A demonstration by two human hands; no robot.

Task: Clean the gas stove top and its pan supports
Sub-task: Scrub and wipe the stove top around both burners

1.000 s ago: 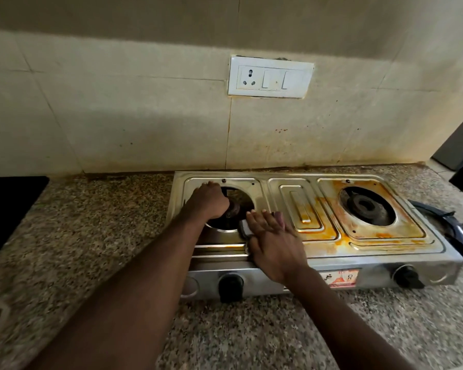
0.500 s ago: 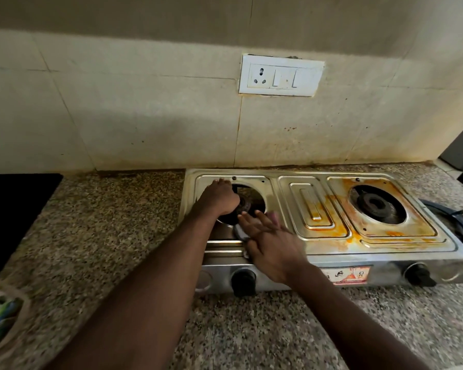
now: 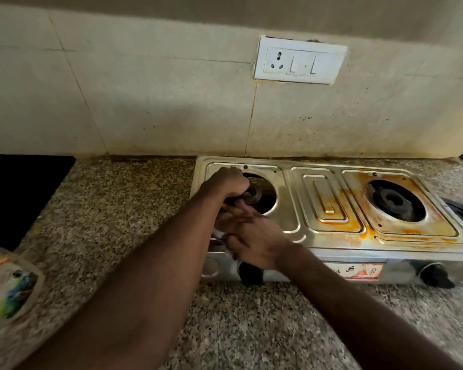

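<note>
- The stove top (image 3: 324,198) lies with its long axis running left to right on the granite counter (image 3: 123,209), its far edge against the tiled wall. It has 2 burners, and both hands are at its left end.
- The left hand (image 3: 226,182) is at the far-left rim of the left burner (image 3: 257,194), fingers curled downward. I cannot tell whether they clamp the burner or only brace there.
- The right hand (image 3: 254,241) is just on the near side of that burner, over the near-left strip of steel and above the left knob (image 3: 250,273). It is motion-blurred. A pale scrap shows at its left edge, perhaps a cloth, and I cannot tell whether the fingers grip it.
- The heaviest orange staining (image 3: 358,193) rings the right burner (image 3: 393,200), well to the right of both hands. The right hand is the nearer, so a rightward sweep along the long axis looks like the remaining work.
- A dark curved object (image 3: 460,209) just off the right end may be a pan support. No support sits on either burner.
</note>
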